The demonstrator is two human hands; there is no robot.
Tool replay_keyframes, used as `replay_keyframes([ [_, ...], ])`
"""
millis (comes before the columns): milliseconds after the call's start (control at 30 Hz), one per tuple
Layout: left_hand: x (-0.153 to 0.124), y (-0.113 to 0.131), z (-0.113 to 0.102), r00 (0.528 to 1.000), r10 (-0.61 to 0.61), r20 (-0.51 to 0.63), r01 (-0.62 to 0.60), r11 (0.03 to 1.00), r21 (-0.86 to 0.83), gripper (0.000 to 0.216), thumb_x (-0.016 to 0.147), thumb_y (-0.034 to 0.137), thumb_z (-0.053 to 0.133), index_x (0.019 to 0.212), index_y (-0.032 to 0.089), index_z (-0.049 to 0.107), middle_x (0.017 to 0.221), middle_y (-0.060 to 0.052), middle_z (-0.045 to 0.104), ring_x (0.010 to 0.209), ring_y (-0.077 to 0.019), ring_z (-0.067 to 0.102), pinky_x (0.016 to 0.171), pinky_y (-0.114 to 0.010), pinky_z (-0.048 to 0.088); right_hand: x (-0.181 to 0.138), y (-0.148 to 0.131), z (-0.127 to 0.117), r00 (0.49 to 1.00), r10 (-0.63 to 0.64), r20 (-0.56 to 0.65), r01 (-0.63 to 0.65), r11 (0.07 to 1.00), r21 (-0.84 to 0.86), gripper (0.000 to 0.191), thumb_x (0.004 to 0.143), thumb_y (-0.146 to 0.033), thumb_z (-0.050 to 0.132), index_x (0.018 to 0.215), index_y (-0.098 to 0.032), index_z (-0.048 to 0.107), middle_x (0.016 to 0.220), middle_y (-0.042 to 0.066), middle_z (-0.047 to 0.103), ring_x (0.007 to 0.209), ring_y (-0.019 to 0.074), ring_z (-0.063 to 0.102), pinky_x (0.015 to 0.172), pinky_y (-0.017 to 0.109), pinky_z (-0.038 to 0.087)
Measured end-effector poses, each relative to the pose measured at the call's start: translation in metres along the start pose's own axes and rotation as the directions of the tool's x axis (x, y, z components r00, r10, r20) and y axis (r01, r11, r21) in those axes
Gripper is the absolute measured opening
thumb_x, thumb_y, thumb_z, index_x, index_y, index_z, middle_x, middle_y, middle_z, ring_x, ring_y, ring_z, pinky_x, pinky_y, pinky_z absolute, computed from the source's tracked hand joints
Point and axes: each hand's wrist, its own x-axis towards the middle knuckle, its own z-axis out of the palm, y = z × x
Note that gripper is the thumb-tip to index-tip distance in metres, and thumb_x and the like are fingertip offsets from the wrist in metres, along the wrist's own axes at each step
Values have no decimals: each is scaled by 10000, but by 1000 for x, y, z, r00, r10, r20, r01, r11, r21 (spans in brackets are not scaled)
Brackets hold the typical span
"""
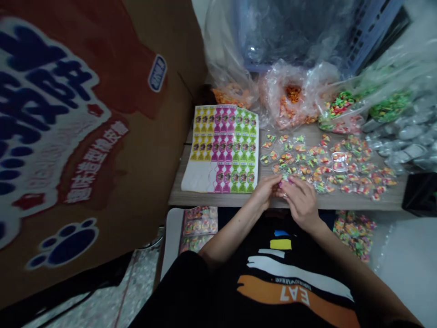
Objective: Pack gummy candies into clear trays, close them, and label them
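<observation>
My left hand (265,193) and my right hand (303,203) meet at the front edge of the table, fingers closed together. Between their fingertips is a small clear pack (282,186) with a bit of purple on it; the fingers cover much of it. To the left lies a sticker sheet (223,148) with yellow, magenta and green labels. Its lower left part is bare white backing. Beyond and right of my hands, many small clear packs (319,161) of coloured pieces are spread over the wooden table (218,199).
Plastic bags of orange pieces (290,102) and green pieces (389,105) stand behind, before a blue crate (252,59). Clear empty shells (409,136) pile up at right, near a black box (421,193). A large cardboard box (146,150) walls the left side. More filled packs (355,234) lie below the table.
</observation>
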Motion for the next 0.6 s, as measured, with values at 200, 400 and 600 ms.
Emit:
replay_keyframes([
  [200, -2, -14, 2, 979, -154, 137, 150, 988, 39, 240, 854, 336, 744, 760, 127, 673, 672, -28, 700, 609, -102, 637, 629, -206, 500, -13, -3, -15, 994, 109, -15, -107, 990, 95, 334, 965, -121, 515, 1193, -275, 704, 1194, 45, 757, 1174, 247, 663, 993, 469, 507],
  [400, -34, -11, -35, 982, 97, 164, -157, 901, 404, 412, 805, 532, 745, 946, 145, 744, 912, -94, 784, 897, -202, 707, 856, -293, 500, -70, 27, -78, 657, 745, -119, -685, 655, 320, 284, 904, -449, 625, 1070, -245, 733, 930, 53, 770, 807, 238, 722, 739, 390, 572],
  [600, -87, -4, -95, 911, 248, -330, -134, 934, 332, 163, 854, 312, 720, 885, 152, 713, 823, -62, 776, 656, -148, 673, 561, -211, 474, -194, 107, -138, 373, 928, -11, -928, 373, -6, 309, 749, -683, 602, 843, -418, 730, 912, 157, 747, 766, 385, 702, 703, 580, 483],
])
